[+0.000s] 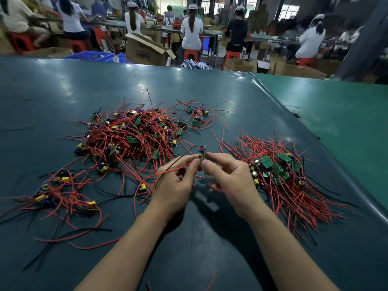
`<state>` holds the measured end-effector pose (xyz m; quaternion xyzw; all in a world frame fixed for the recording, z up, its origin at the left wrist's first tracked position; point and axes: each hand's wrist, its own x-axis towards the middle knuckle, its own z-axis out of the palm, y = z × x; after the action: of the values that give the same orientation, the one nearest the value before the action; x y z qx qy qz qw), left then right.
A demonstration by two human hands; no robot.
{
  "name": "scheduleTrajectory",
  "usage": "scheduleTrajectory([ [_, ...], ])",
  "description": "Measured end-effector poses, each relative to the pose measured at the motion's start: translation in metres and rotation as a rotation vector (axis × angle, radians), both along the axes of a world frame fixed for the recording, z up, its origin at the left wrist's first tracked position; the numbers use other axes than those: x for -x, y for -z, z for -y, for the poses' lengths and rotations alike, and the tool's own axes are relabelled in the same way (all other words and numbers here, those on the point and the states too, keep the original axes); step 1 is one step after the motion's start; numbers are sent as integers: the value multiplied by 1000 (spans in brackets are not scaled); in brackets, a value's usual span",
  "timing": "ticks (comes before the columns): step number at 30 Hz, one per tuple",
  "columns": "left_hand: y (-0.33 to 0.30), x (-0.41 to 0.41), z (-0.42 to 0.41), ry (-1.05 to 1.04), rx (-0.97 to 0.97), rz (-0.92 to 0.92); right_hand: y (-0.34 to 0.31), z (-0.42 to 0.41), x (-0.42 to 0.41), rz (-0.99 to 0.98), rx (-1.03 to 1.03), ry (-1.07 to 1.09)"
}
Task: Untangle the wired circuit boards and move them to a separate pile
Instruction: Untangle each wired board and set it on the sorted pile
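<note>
— Both bare forearms came up from the bottom edge when I looked, meeting over the middle of the mat. What were the hands doing?

— My left hand (175, 181) pinched a thin red wire and a black one between thumb and curled fingers. My right hand (228, 175) pinched the small circuit board (202, 155), edge-on and held upright above the mat, its brass-coloured part facing me.

— And the rest of the boards?

— I saw a big tangled heap (134, 133) to the left and farther back: limp red leads, green flat boards, yellow and blue cylinders. A looser cluster (60, 192) lay near left. The sorted pile (281, 177) sat just right of my right hand, wires fanned toward me.

— The surface?

— I saw a smooth, glossy dark teal mat (210, 238), with a brighter green table (346, 114) beyond its raised right edge. Behind, seated workers (192, 28) faced away on red stools among open cardboard boxes (144, 49).
</note>
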<state>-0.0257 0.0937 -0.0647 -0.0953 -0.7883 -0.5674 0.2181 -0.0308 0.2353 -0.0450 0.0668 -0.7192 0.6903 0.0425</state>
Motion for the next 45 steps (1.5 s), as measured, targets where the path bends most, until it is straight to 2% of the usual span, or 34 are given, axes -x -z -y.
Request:
scheduleTrajectory([
  [2,0,1,-1,4,-64,57,1,-5,0,-66,-208,60],
  [3,1,1,-2,13,-93,90,1,-6,-1,-68,-233,41],
  [6,2,0,-3,24,-97,133,1,-4,-5,7,-68,-125],
  [9,0,-1,-2,-1,-95,104,-2,-4,-4,36,40,-48],
  [10,-1,0,-2,13,-158,101,-3,-4,-4,67,116,-14],
  [13,-9,3,1,157,-539,211,-8,-6,-1,181,359,44],
  [15,-11,5,3,271,-755,318,-9,-7,-1,212,427,65],
  [16,-12,4,3,320,-778,353,-10,-6,-2,220,445,70],
  [17,-12,3,1,348,-726,368,-10,-5,-3,228,468,65],
  [20,-8,-3,-6,302,-354,244,-9,2,-7,280,540,34],
  [22,-5,-3,-9,286,-264,181,-8,5,-8,300,511,23],
  [26,-8,-1,-9,219,-451,165,-6,10,-9,304,489,-33],
  [32,-11,1,-5,243,-810,289,-8,3,-7,294,433,-59],
  [36,-15,4,-7,312,-969,437,-6,2,-7,242,364,-138],
  [39,-15,5,-5,347,-903,470,-3,2,-7,149,259,-151],
  [41,-11,5,-5,382,-824,418,-3,2,-6,122,226,-156],
  [45,-6,4,-2,345,-752,347,0,5,-2,226,270,50],
])
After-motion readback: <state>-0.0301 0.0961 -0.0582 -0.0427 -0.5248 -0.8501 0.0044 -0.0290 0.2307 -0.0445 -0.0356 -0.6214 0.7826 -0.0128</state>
